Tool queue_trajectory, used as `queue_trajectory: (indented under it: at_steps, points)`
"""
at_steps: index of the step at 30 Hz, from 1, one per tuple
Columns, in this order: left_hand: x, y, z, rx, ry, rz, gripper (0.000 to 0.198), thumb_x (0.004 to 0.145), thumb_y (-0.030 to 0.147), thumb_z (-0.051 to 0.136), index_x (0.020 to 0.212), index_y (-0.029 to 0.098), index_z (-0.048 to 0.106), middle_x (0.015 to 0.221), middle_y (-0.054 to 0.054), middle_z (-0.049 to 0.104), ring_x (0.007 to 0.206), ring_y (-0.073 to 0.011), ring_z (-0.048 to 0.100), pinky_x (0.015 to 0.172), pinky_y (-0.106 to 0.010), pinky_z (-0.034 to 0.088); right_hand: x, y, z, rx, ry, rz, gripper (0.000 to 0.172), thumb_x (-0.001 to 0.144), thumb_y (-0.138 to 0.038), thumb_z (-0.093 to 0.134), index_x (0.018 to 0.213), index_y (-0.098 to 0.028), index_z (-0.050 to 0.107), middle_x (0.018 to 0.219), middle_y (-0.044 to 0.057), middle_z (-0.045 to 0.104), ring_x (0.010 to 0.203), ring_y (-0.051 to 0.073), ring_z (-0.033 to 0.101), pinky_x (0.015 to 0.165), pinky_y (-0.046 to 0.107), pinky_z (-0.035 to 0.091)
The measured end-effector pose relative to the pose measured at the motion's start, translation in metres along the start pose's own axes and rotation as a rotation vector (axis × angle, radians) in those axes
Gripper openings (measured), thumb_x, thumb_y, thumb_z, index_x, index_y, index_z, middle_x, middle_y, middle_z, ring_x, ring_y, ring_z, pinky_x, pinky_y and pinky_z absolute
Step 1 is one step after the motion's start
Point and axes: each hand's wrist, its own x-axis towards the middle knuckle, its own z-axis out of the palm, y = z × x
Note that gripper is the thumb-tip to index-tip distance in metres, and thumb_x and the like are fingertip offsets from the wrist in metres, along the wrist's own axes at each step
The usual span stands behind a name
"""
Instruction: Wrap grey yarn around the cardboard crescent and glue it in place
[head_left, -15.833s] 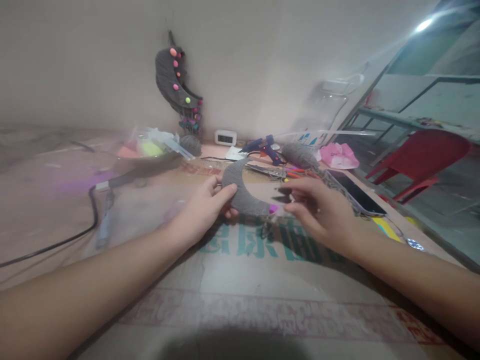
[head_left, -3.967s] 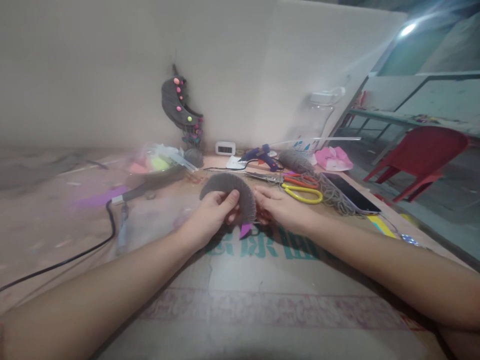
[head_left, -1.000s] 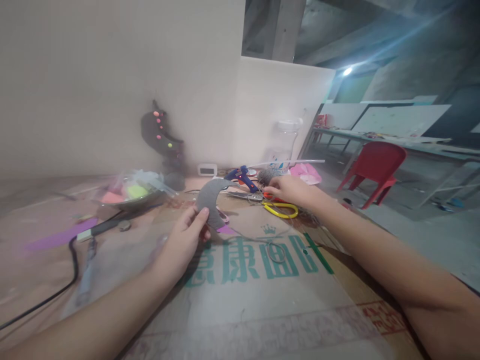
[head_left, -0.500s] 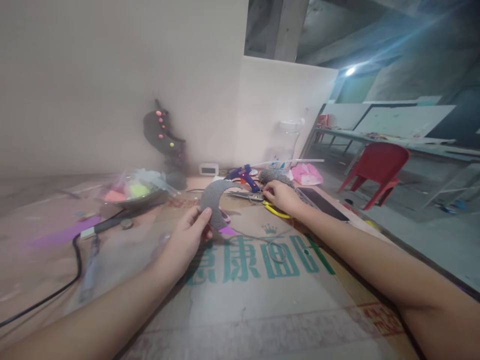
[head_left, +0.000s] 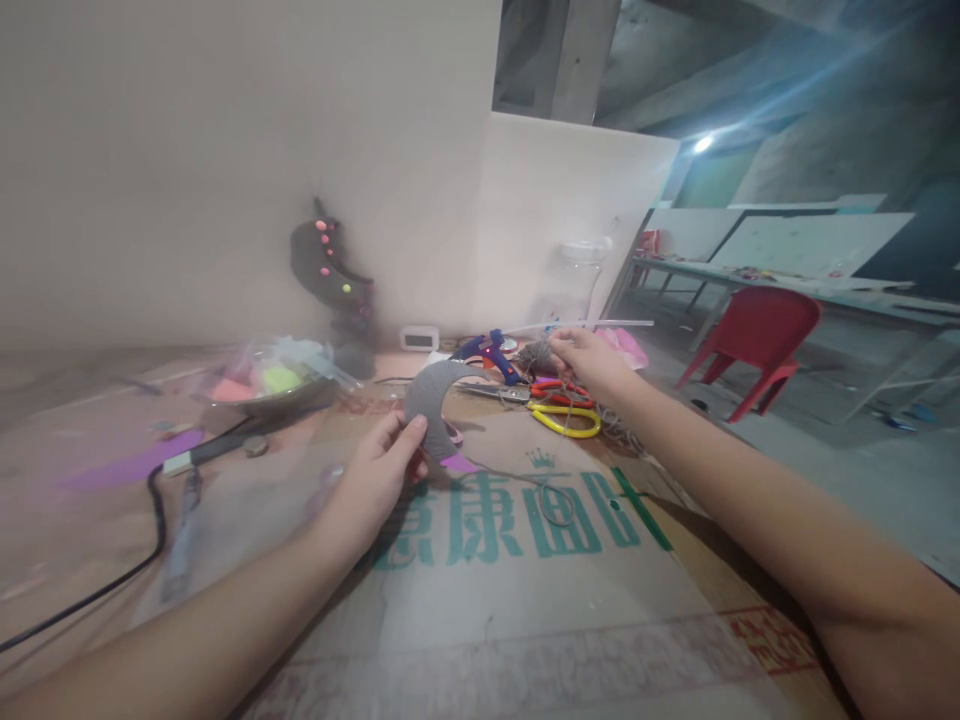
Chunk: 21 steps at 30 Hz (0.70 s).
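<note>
My left hand [head_left: 386,458] grips a grey crescent [head_left: 427,405], apparently wrapped in yarn, thumb in front and fingers behind. At its lower end shows a bit of purple [head_left: 459,463]. A thin grey strand [head_left: 555,510] runs from there and loops on the board. My right hand [head_left: 583,358] is further back, its thumb and forefinger pinched on grey yarn [head_left: 535,356] of a loose bundle. Just under that hand lie scissors with yellow handles [head_left: 566,421] and a red-handled tool [head_left: 559,390], grey strands crossing them.
Behind the crescent lies a blue glue gun [head_left: 487,346] with a clear stick. At the wall stand a small white clock [head_left: 419,339], a clear jar [head_left: 581,275] and a dark crescent decorated with coloured balls [head_left: 319,260]. A bowl [head_left: 262,400] and black cable [head_left: 157,510] are left.
My right hand has moved up and back, uncovering the scissors handles and the red-handled tool. My left hand still holds the crescent in about the same place.
</note>
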Motion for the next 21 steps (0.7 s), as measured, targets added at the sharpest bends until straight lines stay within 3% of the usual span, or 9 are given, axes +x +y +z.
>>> queue_trajectory:
  at_steps: [3,9,13,18,21]
  points:
    - [0.001,-0.001,0.0,-0.006,0.005,0.009,0.03,0.081,0.047,0.056,0.078,0.018,0.054,0.055,0.006,0.048,0.051,-0.0095,0.044,0.05,-0.02,0.033,-0.008,-0.015,0.0,0.055,-0.041,-0.033,0.003,0.086,-0.02,0.049,0.087,-0.019,0.052,0.053,-0.007,0.047,0.043,0.007,0.042,0.044,0.019,0.034]
    - [0.002,-0.003,-0.001,0.001,0.015,-0.004,0.03,0.081,0.047,0.057,0.08,0.018,0.053,0.058,0.006,0.049,0.051,-0.0085,0.044,0.05,-0.019,0.031,-0.033,-0.047,-0.002,-0.017,-0.095,-0.237,0.014,0.084,-0.018,0.051,0.09,-0.016,0.064,0.069,-0.001,0.064,0.059,0.01,0.057,0.06,0.023,0.047]
    - [0.002,-0.005,-0.001,-0.009,-0.007,-0.006,0.031,0.083,0.048,0.056,0.086,0.017,0.056,0.062,0.005,0.052,0.052,-0.0083,0.044,0.051,-0.019,0.032,-0.047,-0.067,-0.012,-0.051,0.122,-0.48,0.013,0.088,-0.024,0.055,0.087,-0.018,0.066,0.075,0.001,0.068,0.077,0.015,0.065,0.078,0.031,0.051]
    - [0.002,-0.004,-0.001,-0.002,-0.027,0.0,0.034,0.082,0.049,0.056,0.089,0.017,0.061,0.078,-0.001,0.064,0.055,-0.0092,0.045,0.052,-0.021,0.034,-0.061,-0.085,-0.025,0.051,0.38,-0.744,0.012,0.091,-0.022,0.056,0.088,-0.024,0.067,0.076,-0.001,0.067,0.081,0.015,0.066,0.094,0.038,0.049]
    - [0.002,-0.002,0.0,-0.006,-0.005,-0.002,0.033,0.08,0.049,0.058,0.085,0.016,0.061,0.077,-0.001,0.064,0.054,-0.0091,0.044,0.051,-0.021,0.034,-0.078,-0.093,-0.032,0.095,0.431,-0.825,0.012,0.093,-0.024,0.055,0.096,-0.028,0.066,0.084,-0.001,0.067,0.092,0.016,0.065,0.104,0.04,0.042]
